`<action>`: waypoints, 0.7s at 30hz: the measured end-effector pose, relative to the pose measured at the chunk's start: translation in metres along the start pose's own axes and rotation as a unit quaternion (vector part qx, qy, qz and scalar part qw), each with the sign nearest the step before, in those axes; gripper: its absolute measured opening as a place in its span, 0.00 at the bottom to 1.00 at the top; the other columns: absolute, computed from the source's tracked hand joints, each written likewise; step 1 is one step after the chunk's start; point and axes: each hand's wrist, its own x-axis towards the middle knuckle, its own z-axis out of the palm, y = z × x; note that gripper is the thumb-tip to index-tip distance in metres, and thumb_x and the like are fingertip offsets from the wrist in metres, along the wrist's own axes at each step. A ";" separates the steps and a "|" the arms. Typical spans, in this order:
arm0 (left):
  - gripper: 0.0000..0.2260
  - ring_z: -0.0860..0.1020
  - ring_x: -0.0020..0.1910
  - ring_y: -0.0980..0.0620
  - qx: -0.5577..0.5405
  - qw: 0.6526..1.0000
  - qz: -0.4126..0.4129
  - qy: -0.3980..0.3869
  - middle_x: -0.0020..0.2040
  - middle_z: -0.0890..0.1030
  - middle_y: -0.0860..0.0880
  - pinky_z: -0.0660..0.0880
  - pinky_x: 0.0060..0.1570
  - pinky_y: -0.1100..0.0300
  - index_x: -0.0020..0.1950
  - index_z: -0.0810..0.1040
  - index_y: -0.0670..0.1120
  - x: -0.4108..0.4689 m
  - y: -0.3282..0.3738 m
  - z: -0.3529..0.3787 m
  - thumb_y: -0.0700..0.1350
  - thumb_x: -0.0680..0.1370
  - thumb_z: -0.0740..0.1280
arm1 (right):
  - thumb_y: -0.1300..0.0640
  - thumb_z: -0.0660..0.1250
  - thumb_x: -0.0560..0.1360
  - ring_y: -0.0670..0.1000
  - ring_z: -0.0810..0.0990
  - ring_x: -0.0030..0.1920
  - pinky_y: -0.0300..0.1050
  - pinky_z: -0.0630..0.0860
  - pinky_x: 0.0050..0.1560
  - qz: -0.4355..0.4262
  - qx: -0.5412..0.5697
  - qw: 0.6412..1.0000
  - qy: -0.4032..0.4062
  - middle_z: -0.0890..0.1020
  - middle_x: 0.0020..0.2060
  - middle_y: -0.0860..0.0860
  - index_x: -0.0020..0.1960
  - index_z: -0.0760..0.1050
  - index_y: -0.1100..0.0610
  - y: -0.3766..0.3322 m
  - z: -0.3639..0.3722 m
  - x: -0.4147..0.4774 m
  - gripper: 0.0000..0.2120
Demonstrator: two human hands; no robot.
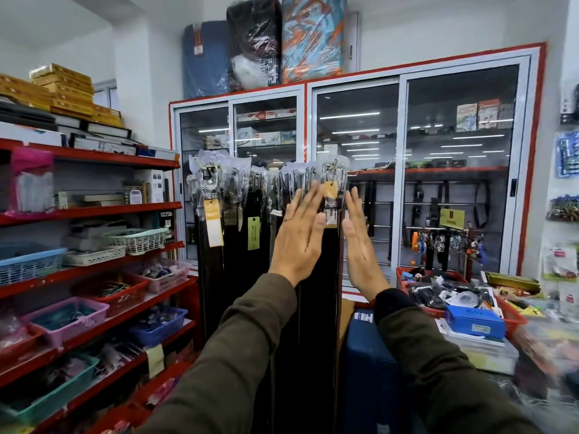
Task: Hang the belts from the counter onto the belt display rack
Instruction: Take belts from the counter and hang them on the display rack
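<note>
Several dark belts (238, 264) in clear plastic sleeves hang side by side from the belt display rack (250, 170), with buckles and paper tags at the top. The rightmost hanging belt (322, 270) carries a tan tag and hangs straight down. My left hand (300, 233) is flat with fingers spread, against the belts just left of that tag. To the right of that belt my right hand (360, 242) is held flat and upright, fingers straight. Neither hand holds anything.
Red shelves (94, 211) with plastic baskets run along the left. A glass-door cabinet (404, 170) stands behind the rack. At right, a red tray (513, 317) of small goods and a blue box (474, 321) lie on the counter. A blue case (369, 364) stands below.
</note>
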 end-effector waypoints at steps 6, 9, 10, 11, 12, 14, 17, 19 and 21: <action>0.27 0.43 0.84 0.49 0.207 0.975 0.026 -0.079 0.85 0.46 0.53 0.46 0.81 0.42 0.84 0.48 0.51 0.007 -0.028 0.000 0.55 0.86 0.48 | 0.45 0.48 0.85 0.37 0.41 0.82 0.49 0.43 0.83 0.033 -0.040 0.998 -0.047 0.47 0.83 0.36 0.83 0.46 0.43 0.017 0.011 0.012 0.27; 0.28 0.42 0.84 0.49 0.249 0.963 0.025 -0.100 0.85 0.44 0.53 0.44 0.81 0.43 0.84 0.46 0.52 0.011 -0.041 -0.001 0.55 0.86 0.50 | 0.46 0.48 0.86 0.37 0.38 0.81 0.51 0.42 0.84 0.045 -0.061 0.995 -0.058 0.46 0.82 0.35 0.83 0.45 0.42 0.022 0.016 0.019 0.27; 0.28 0.42 0.84 0.49 0.256 0.961 0.027 -0.104 0.85 0.44 0.53 0.44 0.81 0.43 0.84 0.45 0.52 0.013 -0.043 -0.002 0.56 0.86 0.50 | 0.46 0.48 0.86 0.37 0.38 0.81 0.52 0.42 0.84 0.048 -0.065 0.995 -0.058 0.46 0.82 0.35 0.83 0.45 0.41 0.023 0.017 0.020 0.27; 0.28 0.42 0.84 0.49 0.260 0.959 0.029 -0.107 0.85 0.44 0.53 0.44 0.81 0.43 0.84 0.45 0.52 0.014 -0.045 -0.003 0.56 0.86 0.49 | 0.46 0.49 0.86 0.38 0.38 0.81 0.53 0.42 0.84 0.048 -0.068 0.995 -0.056 0.46 0.82 0.35 0.83 0.45 0.41 0.025 0.017 0.021 0.27; 0.28 0.42 0.84 0.49 0.261 0.959 0.032 -0.109 0.85 0.44 0.53 0.43 0.82 0.44 0.84 0.45 0.52 0.014 -0.045 -0.004 0.56 0.86 0.49 | 0.46 0.49 0.86 0.38 0.38 0.82 0.54 0.43 0.84 0.045 -0.070 0.995 -0.051 0.46 0.82 0.35 0.83 0.45 0.41 0.026 0.017 0.021 0.27; 0.28 0.43 0.84 0.49 0.256 0.960 0.038 -0.105 0.85 0.45 0.54 0.44 0.82 0.44 0.84 0.47 0.52 0.013 -0.045 -0.007 0.57 0.86 0.49 | 0.45 0.49 0.86 0.39 0.39 0.82 0.56 0.44 0.84 0.034 -0.076 0.996 -0.032 0.46 0.82 0.35 0.83 0.46 0.41 0.027 0.019 0.019 0.27; 0.28 0.46 0.84 0.49 0.252 0.963 0.059 -0.071 0.85 0.49 0.52 0.46 0.81 0.43 0.84 0.51 0.50 0.008 -0.040 -0.016 0.57 0.85 0.48 | 0.41 0.48 0.85 0.40 0.41 0.82 0.56 0.45 0.84 0.011 -0.091 0.996 0.013 0.45 0.83 0.36 0.83 0.48 0.43 0.023 0.026 0.016 0.28; 0.28 0.48 0.84 0.49 0.254 0.965 0.062 -0.032 0.85 0.52 0.50 0.45 0.81 0.41 0.83 0.54 0.49 0.002 -0.039 -0.026 0.56 0.84 0.49 | 0.42 0.47 0.85 0.41 0.40 0.83 0.55 0.41 0.83 -0.016 -0.119 0.992 0.043 0.45 0.83 0.39 0.83 0.48 0.44 0.016 0.034 0.014 0.27; 0.27 0.48 0.84 0.48 0.255 0.965 0.055 0.012 0.84 0.53 0.49 0.43 0.81 0.40 0.83 0.55 0.49 -0.006 -0.040 -0.038 0.55 0.84 0.50 | 0.44 0.47 0.85 0.44 0.39 0.83 0.55 0.39 0.82 -0.039 -0.139 0.987 0.064 0.45 0.84 0.42 0.83 0.48 0.46 0.006 0.047 0.015 0.27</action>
